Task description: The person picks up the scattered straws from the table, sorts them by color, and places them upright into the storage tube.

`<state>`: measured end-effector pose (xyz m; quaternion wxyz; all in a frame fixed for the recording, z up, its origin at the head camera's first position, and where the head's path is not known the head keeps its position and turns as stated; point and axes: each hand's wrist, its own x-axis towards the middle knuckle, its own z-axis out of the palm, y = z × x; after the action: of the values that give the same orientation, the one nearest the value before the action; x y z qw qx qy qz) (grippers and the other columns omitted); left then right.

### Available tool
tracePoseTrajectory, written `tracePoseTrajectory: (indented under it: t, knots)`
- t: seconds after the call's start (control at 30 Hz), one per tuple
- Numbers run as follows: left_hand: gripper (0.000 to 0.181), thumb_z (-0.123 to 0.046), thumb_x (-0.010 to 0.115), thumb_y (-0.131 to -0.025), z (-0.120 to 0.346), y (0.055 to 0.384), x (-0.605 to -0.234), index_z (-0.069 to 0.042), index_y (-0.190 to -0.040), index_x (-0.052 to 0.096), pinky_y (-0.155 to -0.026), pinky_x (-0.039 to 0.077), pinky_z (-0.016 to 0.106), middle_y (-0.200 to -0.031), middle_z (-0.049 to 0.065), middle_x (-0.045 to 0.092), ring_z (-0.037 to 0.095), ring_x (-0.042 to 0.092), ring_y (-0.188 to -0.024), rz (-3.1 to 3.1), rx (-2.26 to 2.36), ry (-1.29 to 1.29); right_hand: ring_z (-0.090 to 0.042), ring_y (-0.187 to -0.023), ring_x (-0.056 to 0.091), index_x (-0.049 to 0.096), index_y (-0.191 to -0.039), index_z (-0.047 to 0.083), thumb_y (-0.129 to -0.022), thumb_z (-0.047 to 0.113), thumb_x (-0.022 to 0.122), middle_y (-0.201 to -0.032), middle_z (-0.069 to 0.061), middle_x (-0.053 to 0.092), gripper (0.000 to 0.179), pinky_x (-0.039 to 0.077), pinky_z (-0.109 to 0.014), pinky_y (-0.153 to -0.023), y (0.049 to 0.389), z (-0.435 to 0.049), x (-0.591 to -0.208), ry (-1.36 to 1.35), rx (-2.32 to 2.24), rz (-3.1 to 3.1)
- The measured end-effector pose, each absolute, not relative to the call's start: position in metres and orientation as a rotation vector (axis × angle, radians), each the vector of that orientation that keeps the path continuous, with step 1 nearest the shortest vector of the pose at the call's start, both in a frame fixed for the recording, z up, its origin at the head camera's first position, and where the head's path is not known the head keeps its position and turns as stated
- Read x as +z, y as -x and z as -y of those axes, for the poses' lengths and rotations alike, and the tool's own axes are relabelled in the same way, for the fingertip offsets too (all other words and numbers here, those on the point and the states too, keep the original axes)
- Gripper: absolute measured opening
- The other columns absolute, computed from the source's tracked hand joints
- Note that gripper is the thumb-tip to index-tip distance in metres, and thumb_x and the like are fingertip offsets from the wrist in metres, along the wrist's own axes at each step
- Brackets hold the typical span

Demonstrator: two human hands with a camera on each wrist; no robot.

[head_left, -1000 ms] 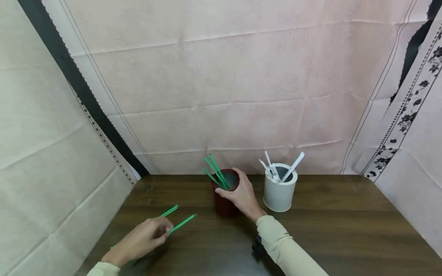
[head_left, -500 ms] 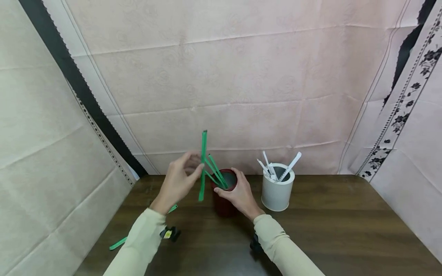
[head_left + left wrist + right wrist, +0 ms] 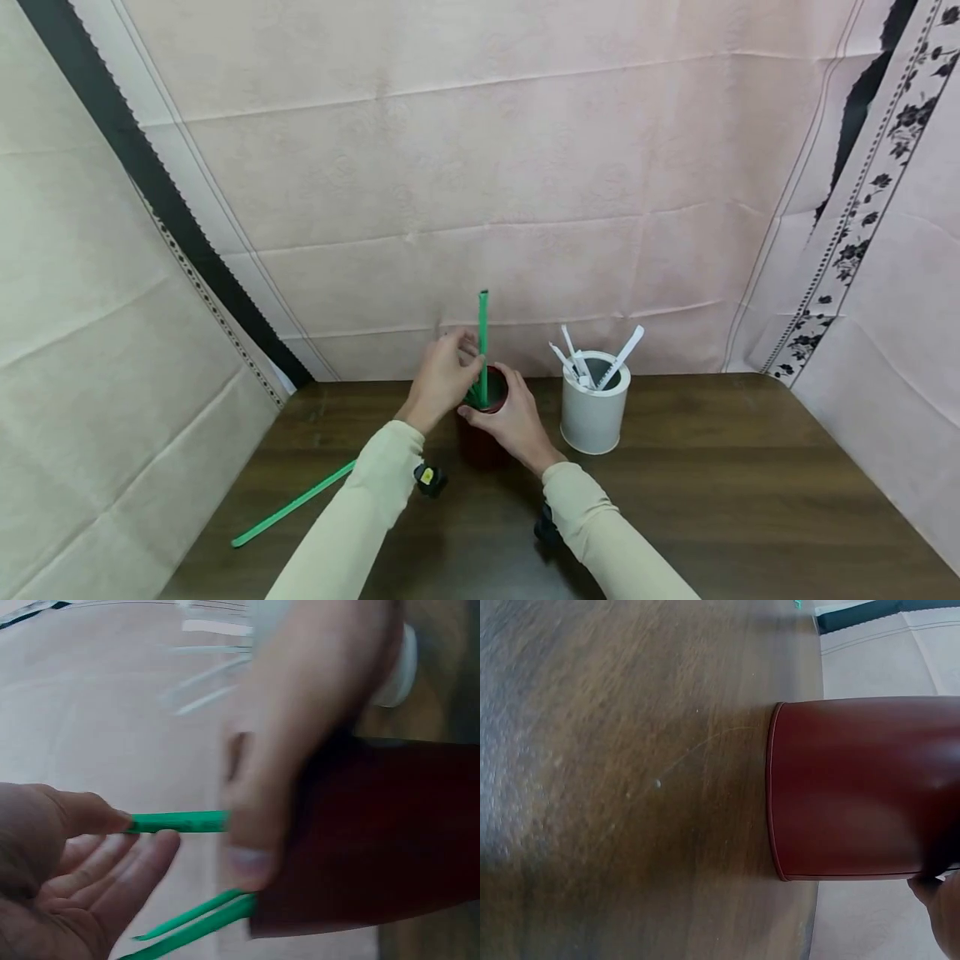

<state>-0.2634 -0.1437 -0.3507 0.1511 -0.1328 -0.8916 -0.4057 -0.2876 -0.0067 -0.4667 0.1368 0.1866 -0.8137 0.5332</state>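
My left hand (image 3: 441, 383) pinches a thin green stick (image 3: 483, 321) between thumb and fingers. The stick stands upright, its lower end inside the mouth of a dark red cylindrical cup (image 3: 478, 446). Curled over that cup's rim, my right hand (image 3: 517, 423) grips it from the right side. Two other green sticks (image 3: 199, 924) lean out of the cup in the left wrist view; the left hand mostly covers them in the head view. The right wrist view shows the cup's smooth red wall (image 3: 847, 787), with its base on the table.
Right of the red cup stands a white cup (image 3: 592, 425) with several white utensils (image 3: 621, 357) in it. One more green stick (image 3: 292, 505) lies on the brown wooden table (image 3: 712, 483), left of my left forearm. Pale cloth walls (image 3: 525, 167) enclose the back and sides.
My left hand has lifted a green stick from the table at left, turned it upright and brought it right, into the red cup's mouth. The right hand keeps its grip on the cup.
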Motion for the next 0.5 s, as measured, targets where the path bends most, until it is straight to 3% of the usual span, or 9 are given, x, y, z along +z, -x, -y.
tracePoseTrajectory:
  t: [0.2,0.4,0.5]
  knots:
    - [0.032,-0.016,0.062,-0.097,0.155,0.253,-0.360,-0.006,-0.128,0.063,-0.059,0.055,0.026,-0.103,0.008,0.073,0.012,0.069,-0.066,2.711,-1.118,0.342,-0.017,-0.111,0.053,0.043,-0.144,0.021,-0.073,0.059,0.081,-0.125,0.002,0.051,0.089,0.052,-0.039,-0.090,0.289,0.012,-0.470,-0.552,1.554,2.336]
    - [0.019,-0.020,0.066,-0.097,0.211,0.220,-0.354,-0.007,-0.110,0.071,-0.061,0.059,0.033,-0.089,0.008,0.073,0.019,0.072,-0.070,2.706,-1.348,0.322,-0.019,-0.110,0.054,0.042,-0.144,0.020,-0.072,0.060,0.082,-0.125,-0.005,0.054,0.092,0.052,-0.042,-0.090,0.290,0.011,-0.469,-0.553,1.545,2.336]
    - [0.019,-0.021,0.065,-0.098,0.258,0.213,-0.365,-0.006,-0.107,0.071,-0.061,0.059,0.035,-0.086,0.007,0.072,0.022,0.072,-0.072,2.772,-1.330,0.297,-0.019,-0.109,0.054,0.044,-0.143,0.019,-0.071,0.060,0.082,-0.124,-0.006,0.055,0.092,0.053,-0.046,-0.090,0.290,0.008,-0.469,-0.541,1.543,2.323]
